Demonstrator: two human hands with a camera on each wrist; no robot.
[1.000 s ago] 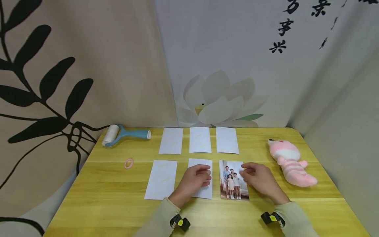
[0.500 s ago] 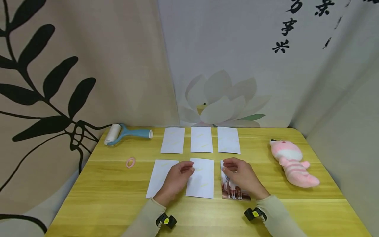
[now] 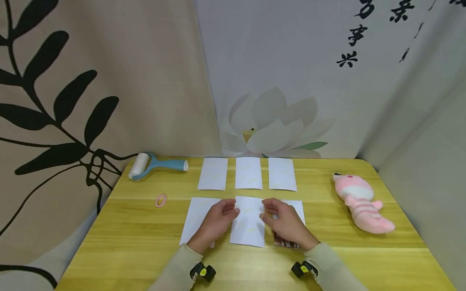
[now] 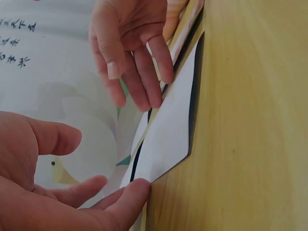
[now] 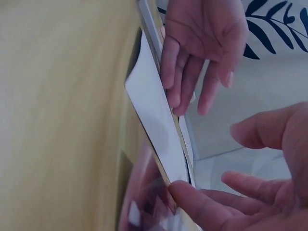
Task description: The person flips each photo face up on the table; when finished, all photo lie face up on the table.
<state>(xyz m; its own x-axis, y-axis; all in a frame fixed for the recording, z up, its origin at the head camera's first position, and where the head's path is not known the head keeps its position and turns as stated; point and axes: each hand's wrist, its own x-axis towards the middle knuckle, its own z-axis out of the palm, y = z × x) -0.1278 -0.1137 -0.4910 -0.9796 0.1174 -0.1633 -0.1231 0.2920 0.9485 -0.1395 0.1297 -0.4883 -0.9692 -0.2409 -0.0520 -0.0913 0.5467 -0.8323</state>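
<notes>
A white card [image 3: 248, 222] lies face-down in the middle of the front row, its edges slightly lifted off the wood. At its left edge is my left hand [image 3: 214, 223], fingers loosely bent and little finger touching the card [image 4: 168, 125] in the left wrist view. My right hand [image 3: 285, 222] is at the opposite edge, with a fingertip against the card [image 5: 149, 106] in the right wrist view. Neither thumb pinches it. Beneath the right hand lies a face-up family photo [image 3: 298, 208], mostly covered. Another white card [image 3: 193, 216] is partly hidden by my left hand.
Along the back are three white cards, at left [image 3: 212, 173], middle [image 3: 248, 173] and right [image 3: 282, 173]. A blue-handled lint roller [image 3: 164, 163] and a pink ring [image 3: 161, 200] lie left. On the right rests a pink plush toy [image 3: 364, 204]. A curtain stands behind the table [image 3: 127, 250].
Both hands have shifted left, the left from over the middle card to its left edge, the right from the photo's right side across it to the middle card's right edge.
</notes>
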